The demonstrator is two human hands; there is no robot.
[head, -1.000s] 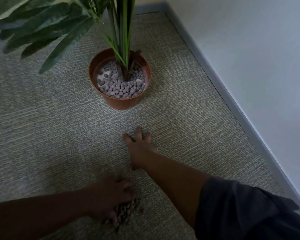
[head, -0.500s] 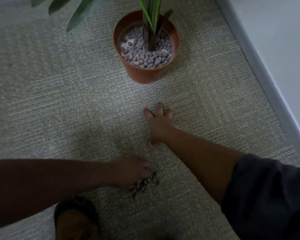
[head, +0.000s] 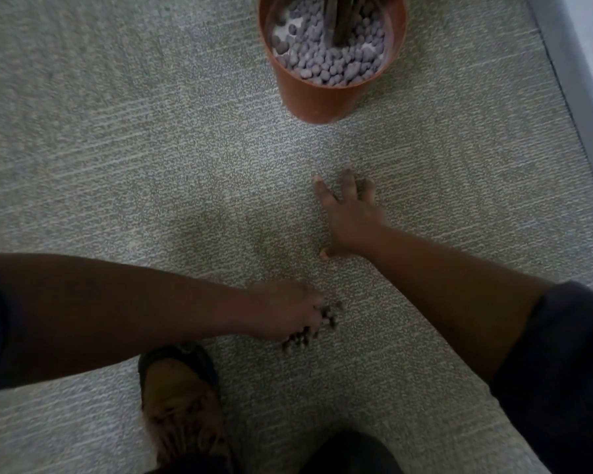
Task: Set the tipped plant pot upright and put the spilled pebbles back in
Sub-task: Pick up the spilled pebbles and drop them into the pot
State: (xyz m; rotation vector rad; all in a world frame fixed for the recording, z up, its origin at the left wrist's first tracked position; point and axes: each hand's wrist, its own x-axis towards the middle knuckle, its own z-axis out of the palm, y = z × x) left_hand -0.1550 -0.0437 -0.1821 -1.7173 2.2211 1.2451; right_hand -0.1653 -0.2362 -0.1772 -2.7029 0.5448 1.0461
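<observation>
My left hand has its grip curled round a clump of pebbles on the carpet; my right hand lies flat, fingers spread, ahead of that grip. The pot stands upright further ahead. Loose pebbles could spill from my fingers when I lift. Since a second ago, fewer pebbles lie beside my grip.

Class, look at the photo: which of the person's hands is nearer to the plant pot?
Right. The right hand lies flat on the carpet just in front of the plant pot, not touching it. The left hand is farther back, gathering spilled pebbles.
</observation>
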